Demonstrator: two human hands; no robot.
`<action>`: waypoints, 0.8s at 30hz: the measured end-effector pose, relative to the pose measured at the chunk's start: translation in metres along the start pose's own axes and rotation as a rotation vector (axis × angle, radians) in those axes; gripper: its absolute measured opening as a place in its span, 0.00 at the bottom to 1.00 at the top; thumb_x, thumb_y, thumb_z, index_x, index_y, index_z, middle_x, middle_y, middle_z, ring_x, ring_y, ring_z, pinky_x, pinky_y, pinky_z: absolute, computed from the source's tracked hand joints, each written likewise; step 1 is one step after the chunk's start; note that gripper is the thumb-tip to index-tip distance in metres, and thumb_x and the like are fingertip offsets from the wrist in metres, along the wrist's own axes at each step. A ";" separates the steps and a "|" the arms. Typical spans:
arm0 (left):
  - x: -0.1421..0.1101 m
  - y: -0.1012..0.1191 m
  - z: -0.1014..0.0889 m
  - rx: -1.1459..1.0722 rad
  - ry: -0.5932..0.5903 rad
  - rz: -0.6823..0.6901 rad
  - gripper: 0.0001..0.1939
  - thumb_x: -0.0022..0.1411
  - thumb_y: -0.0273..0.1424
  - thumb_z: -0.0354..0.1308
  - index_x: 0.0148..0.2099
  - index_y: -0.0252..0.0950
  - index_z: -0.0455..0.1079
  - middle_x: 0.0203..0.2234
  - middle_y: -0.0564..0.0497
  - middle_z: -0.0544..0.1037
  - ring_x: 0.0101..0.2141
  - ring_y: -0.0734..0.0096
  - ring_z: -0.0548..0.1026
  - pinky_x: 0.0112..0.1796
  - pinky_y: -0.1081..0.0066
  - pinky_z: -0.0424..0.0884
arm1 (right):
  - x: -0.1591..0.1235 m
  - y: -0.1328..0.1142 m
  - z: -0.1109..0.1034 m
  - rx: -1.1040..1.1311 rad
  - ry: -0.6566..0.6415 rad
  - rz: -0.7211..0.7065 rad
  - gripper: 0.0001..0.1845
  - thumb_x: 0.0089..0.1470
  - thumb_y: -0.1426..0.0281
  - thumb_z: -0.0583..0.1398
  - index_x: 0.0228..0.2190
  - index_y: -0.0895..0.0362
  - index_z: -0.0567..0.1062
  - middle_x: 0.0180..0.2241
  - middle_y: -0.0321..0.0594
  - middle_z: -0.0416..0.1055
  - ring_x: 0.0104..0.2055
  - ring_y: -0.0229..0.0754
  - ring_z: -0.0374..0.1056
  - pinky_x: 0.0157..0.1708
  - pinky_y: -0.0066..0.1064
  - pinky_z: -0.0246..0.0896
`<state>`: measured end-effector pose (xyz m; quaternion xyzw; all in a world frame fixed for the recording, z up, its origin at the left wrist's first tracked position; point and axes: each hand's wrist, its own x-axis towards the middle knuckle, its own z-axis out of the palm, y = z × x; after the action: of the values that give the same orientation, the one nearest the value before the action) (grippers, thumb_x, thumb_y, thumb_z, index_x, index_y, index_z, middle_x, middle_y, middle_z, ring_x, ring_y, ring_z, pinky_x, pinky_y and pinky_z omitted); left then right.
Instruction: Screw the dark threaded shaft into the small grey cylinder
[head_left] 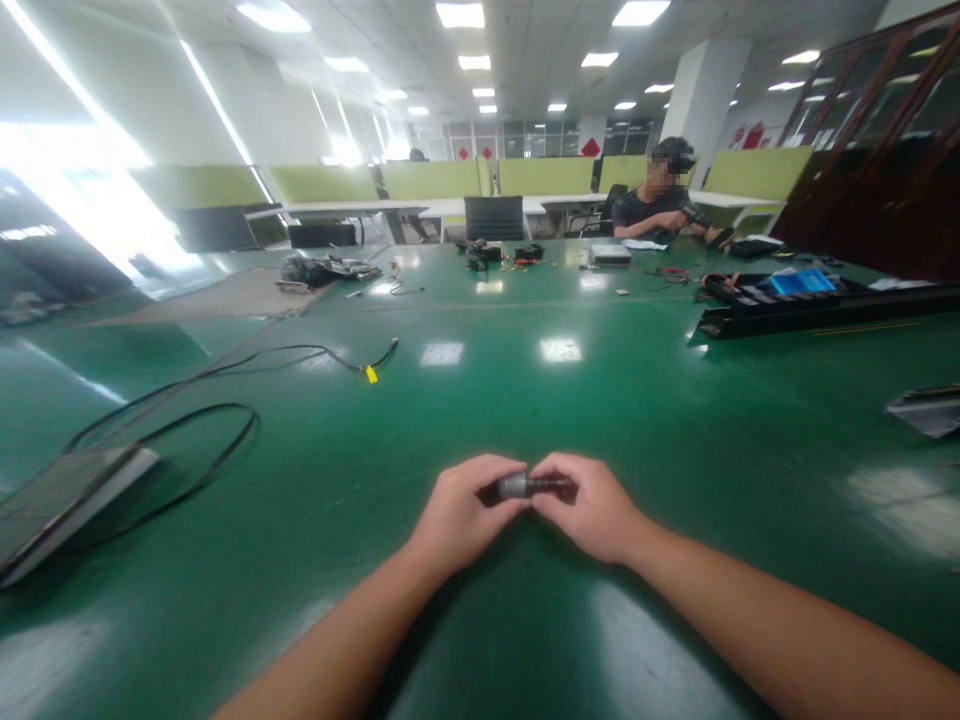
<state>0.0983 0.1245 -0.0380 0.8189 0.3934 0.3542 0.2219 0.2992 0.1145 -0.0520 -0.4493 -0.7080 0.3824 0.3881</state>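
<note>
A small cylindrical object [515, 487], grey at one end with a dark, narrower ribbed part, lies level between my two hands just above or on the green tabletop [480, 400]. My left hand [466, 508] has its thumb and fingers curled round the grey end. Around the dark end, the thumb and fingers of my right hand [590, 507] are closed. The fingertips of both hands nearly meet at the middle. Both outer ends of the object are partly hidden by the hands, and its exact kind is not clear.
At left, a flat dark device [67, 505] lies by looping black cable [251, 430]; another cable bears a yellow tag [372, 374]. A black rail [810, 315] and blue item [802, 281] lie far right. Beyond the table sits a person [656, 205] holding something dark.
</note>
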 end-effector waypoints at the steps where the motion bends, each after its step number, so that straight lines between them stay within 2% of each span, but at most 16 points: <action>1: 0.000 0.000 0.000 0.001 -0.001 0.000 0.11 0.58 0.31 0.66 0.45 0.41 0.77 0.38 0.53 0.81 0.39 0.69 0.78 0.42 0.72 0.71 | 0.000 0.000 0.000 0.001 0.000 0.001 0.07 0.51 0.75 0.62 0.34 0.56 0.78 0.32 0.37 0.77 0.34 0.42 0.72 0.37 0.30 0.66; 24: 0.000 0.000 0.000 0.013 0.006 -0.004 0.11 0.57 0.33 0.67 0.44 0.41 0.77 0.38 0.53 0.81 0.38 0.70 0.78 0.41 0.72 0.72 | 0.000 -0.003 -0.003 0.036 0.009 0.019 0.06 0.51 0.76 0.62 0.32 0.56 0.78 0.32 0.37 0.77 0.36 0.42 0.73 0.39 0.30 0.65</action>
<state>0.0985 0.1249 -0.0381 0.8184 0.3982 0.3534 0.2161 0.3004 0.1143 -0.0484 -0.4507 -0.6951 0.3967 0.3954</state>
